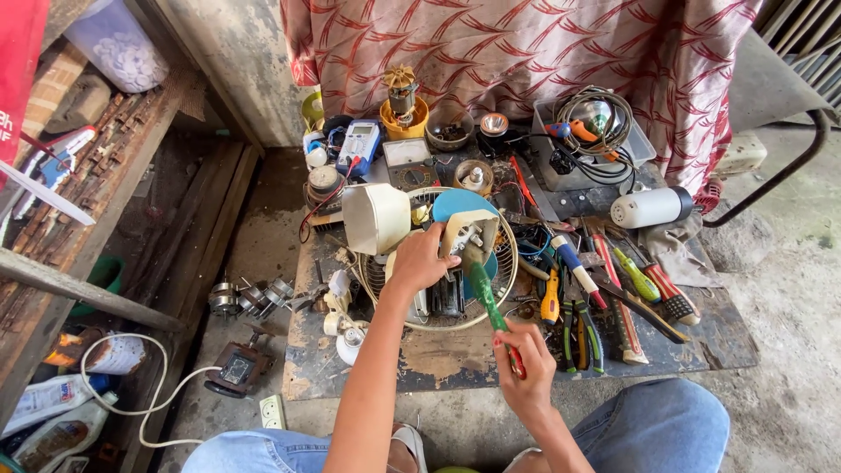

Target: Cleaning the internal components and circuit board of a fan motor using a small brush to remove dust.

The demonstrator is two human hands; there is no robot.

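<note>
The left hand [422,258] is closed on the cream plastic housing [469,235] of a fan motor, fingers wrapped over its near edge, steadying it. The housing sits inside a round wire fan guard [504,298] that lies flat on the table [455,359], with a blue fan blade [464,205] showing behind it. The right hand [526,368] is clenched around a green screwdriver [487,298], gripping its lower end; the shaft slants up and left so that its tip meets the housing just beside the left hand's fingers.

A cream fan cover [375,217] lies tilted on the table just left of the left hand, touching the guard's rim. To the right of the guard lie several hand tools: pliers [585,337] with green and black handles, a yellow-handled tool [550,307], and more screwdrivers [644,280] side by side. Farther back stand a blue multimeter [359,146], a yellow cup holding a motor rotor [403,109], and a grey tray of coiled cable [596,131]. A white cylinder [653,208] lies near the table's right back edge. The person's knees in jeans [666,429] show at the bottom.
</note>
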